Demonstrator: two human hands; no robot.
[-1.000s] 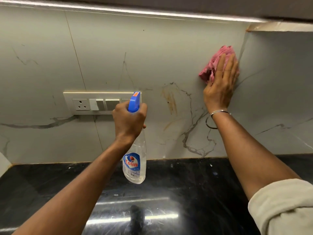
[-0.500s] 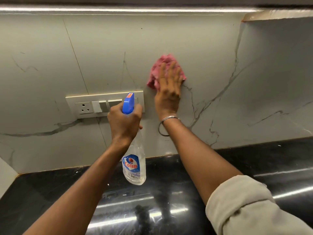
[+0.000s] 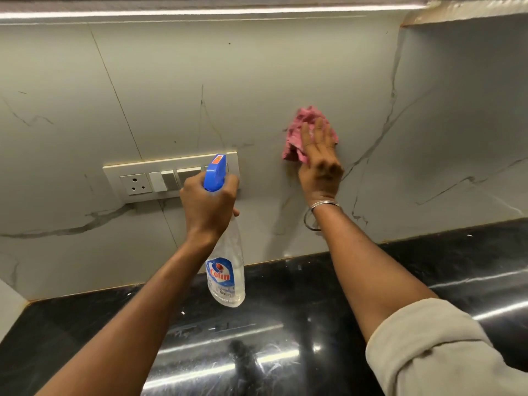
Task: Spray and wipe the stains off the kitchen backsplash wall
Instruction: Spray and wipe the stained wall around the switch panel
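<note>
Left hand (image 3: pixel 210 205): your grip is wrapped round the neck of the spray bottle (image 3: pixel 225 270), in front of the switch plate's (image 3: pixel 137 181) right end.
Right hand (image 3: pixel 320 164): fingers flat, grip open, pressing the pink cloth (image 3: pixel 300 124) on the backsplash wall (image 3: pixel 257 81), right of the switch plate.
Risk, spray: the nozzle seems to face the switch plate, so a squeeze could wet the socket.
Risk, slip: the tile is glossy and the crumpled cloth may slide from under your palm.
Risk, miss: the faint brownish streak (image 3: pixel 288 181) resembles the grey marble veining.

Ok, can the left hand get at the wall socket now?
Probably yes: the left hand is just right of the socket with nothing between, though it grips the spray bottle.
</note>
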